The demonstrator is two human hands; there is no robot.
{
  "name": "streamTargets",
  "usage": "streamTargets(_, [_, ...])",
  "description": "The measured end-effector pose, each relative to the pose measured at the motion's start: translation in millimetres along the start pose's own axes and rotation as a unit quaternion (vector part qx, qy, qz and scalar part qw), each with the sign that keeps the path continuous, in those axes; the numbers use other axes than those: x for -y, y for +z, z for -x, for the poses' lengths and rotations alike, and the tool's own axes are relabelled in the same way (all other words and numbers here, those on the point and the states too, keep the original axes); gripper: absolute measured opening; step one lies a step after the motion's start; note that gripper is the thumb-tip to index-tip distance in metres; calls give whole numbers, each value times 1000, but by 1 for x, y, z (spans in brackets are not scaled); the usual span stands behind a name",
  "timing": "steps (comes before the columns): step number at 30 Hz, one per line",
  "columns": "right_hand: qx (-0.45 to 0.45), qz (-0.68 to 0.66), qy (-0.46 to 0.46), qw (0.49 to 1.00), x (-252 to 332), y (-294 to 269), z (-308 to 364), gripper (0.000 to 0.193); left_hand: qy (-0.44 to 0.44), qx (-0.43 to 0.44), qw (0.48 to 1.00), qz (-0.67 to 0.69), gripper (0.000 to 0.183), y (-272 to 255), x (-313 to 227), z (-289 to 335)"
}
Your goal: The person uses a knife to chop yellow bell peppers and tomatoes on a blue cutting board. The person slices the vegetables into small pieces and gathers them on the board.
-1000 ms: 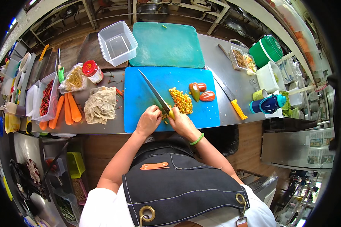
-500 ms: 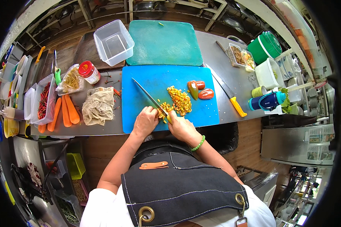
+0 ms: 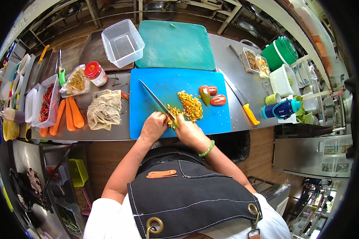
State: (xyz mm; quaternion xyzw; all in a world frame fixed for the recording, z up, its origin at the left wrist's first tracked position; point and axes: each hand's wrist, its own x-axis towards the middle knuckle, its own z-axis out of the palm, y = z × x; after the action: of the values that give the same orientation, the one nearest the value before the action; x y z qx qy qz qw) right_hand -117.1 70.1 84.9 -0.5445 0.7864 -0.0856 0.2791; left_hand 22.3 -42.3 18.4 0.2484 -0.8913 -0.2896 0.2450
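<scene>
- The knife (image 3: 157, 100) lies aslant over the blue cutting board (image 3: 215, 122), its tip pointing away to the left and its heel near the board's front edge.
- The right hand (image 3: 191, 133) is wrapped around its yellow handle; that handle looks the right place to hold it, the long blade being stiff, fairly weighty and presumably sharp.
- The left hand (image 3: 153, 126) has its fingers bent, just beside the blade (too close for careless movement, I'd judge); whether they pinch anything I cannot tell.
- Diced pieces (image 3: 191, 106) lie heaped right of the blade, with a smaller scatter under and beside it near the fingers. They look light, moist and loose, so they would likely slip and roll; scooping should suit them better than pinching.
- Beyond the heap, on the same board, sit glossy red and greenish tomatoes (image 3: 218, 100), probably soft, slick and easily bruised; they limit the room toward the right.
- A second knife (image 3: 250, 114) rests on the steel table (image 3: 237, 81), right of the board, yellow handle toward the person.
- Left of the board lie a crumpled cloth (image 3: 104, 109) and carrots (image 3: 76, 113).
- Behind, a green board (image 3: 173, 46) and a clear tub (image 3: 123, 44) crowd the far side.
</scene>
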Motion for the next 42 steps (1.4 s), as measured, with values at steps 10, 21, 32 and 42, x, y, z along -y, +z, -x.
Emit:
streamTargets(10, [-28, -61, -59, 996, -9, 2, -35, 31, 17, 23, 999, 41, 16, -12, 5, 3])
streamTargets(21, [-66, -85, -15, 994, -17, 8, 5, 33, -3, -13, 1000, 4, 18, -10, 3, 8])
streamTargets(32, [-2, -12, -20, 1000, 6, -2, 9, 29, -4, 8, 999, -31, 13, -14, 2, 7])
streamTargets(42, [-44, -35, -81, 995, 9, 13, -37, 28, 23, 9, 1000, -1, 12, -17, 9, 6])
